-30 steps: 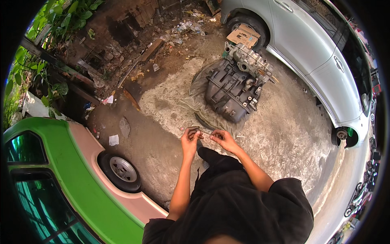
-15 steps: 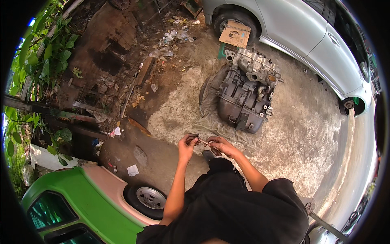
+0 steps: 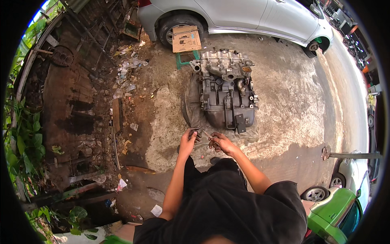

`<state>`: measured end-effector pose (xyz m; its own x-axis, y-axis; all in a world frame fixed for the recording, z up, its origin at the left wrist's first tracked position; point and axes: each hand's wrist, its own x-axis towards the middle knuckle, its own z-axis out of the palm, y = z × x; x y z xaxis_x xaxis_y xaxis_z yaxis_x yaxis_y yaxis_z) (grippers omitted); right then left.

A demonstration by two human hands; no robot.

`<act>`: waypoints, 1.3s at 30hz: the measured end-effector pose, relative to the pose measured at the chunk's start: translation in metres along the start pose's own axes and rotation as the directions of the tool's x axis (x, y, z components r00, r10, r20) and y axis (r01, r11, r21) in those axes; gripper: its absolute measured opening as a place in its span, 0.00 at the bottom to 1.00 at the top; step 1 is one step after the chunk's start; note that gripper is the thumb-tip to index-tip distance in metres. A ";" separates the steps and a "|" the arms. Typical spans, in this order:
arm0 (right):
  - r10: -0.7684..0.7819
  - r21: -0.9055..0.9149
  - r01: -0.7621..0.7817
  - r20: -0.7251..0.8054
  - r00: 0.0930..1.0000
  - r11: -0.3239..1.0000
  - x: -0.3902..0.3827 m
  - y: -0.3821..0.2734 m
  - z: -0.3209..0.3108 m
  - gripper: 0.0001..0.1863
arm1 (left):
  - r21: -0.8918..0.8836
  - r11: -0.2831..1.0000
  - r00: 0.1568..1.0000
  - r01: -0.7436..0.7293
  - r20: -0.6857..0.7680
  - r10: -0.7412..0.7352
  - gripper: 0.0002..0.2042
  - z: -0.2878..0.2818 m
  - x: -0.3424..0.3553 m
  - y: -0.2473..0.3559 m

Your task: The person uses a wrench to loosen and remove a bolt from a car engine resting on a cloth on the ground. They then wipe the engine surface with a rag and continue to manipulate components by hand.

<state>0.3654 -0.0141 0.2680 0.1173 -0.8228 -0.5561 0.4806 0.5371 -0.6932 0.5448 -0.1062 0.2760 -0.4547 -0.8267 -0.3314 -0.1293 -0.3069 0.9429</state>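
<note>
Looking down past a person's dark shirt, both bare, grimy hands meet in mid-air, in front of a car engine (image 3: 221,97) resting on a crumpled sheet (image 3: 194,116) on the concrete floor (image 3: 286,105). The right hand (image 3: 220,143) appears to pinch a small, thin piece (image 3: 206,133) that points toward the left hand (image 3: 189,138); the piece is too small to identify. The left hand's fingers are curled, but whether they grip anything cannot be told. Beyond the engine, a sheet of cardboard (image 3: 187,40) lies on a green stool (image 3: 178,62) beside a silver car (image 3: 239,19). A green car (image 3: 331,209) is at lower right. The step in hand seems to be working the small piece between the fingers, apart from the engine; the next move likely calls for a light, steady pinch so that it does not drop.
</note>
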 end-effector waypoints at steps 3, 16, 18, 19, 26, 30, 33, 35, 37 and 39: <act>-0.030 0.149 0.066 -0.234 0.972 0.987 0.017 0.016 0.014 0.09 | 0.101 0.995 0.984 0.012 0.175 -0.030 0.12 -0.031 0.036 0.010; 0.074 0.572 0.494 -0.699 0.711 0.655 0.073 0.047 0.045 0.16 | 0.268 0.963 0.789 0.028 0.585 -0.186 0.11 -0.065 0.143 0.051; 0.103 0.598 0.550 -0.726 0.680 0.583 0.082 0.043 0.035 0.15 | 0.265 0.964 0.751 -0.026 0.641 -0.156 0.11 -0.052 0.155 0.050; 0.110 0.601 0.575 -0.739 0.665 0.555 0.088 0.041 0.029 0.14 | 0.283 0.959 0.733 -0.022 0.657 -0.177 0.10 -0.049 0.159 0.050; 0.145 0.565 0.713 -0.815 0.561 0.416 0.136 0.031 -0.014 0.07 | 0.357 0.930 0.649 -0.091 0.729 -0.217 0.12 -0.036 0.196 0.052; 0.140 0.510 0.729 -0.850 0.507 0.456 0.156 0.025 -0.035 0.07 | 0.328 0.940 0.676 -0.093 0.714 -0.183 0.11 -0.027 0.226 0.056; 0.187 0.456 0.756 -0.888 0.420 0.469 0.166 0.025 -0.033 0.04 | 0.375 0.926 0.659 -0.040 0.707 -0.258 0.11 -0.028 0.238 0.060; 0.247 0.462 0.772 -0.887 0.391 0.436 0.171 0.024 -0.032 0.02 | 0.402 0.916 0.632 0.001 0.709 -0.312 0.11 -0.020 0.248 0.060; 0.201 0.424 0.778 -0.906 0.374 0.465 0.174 0.019 -0.033 0.02 | 0.396 0.916 0.566 -0.063 0.770 -0.294 0.11 -0.007 0.265 0.059; 0.266 0.418 0.786 -0.906 0.328 0.455 0.180 0.015 -0.028 0.02 | 0.419 0.901 0.481 -0.112 0.816 -0.320 0.11 0.002 0.286 0.057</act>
<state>0.3690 -0.1484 0.1445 -0.6211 0.0417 -0.7826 0.6743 -0.4804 -0.5608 0.4058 -0.3592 0.2346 -0.8966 0.0849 -0.4345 -0.4350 0.0138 0.9003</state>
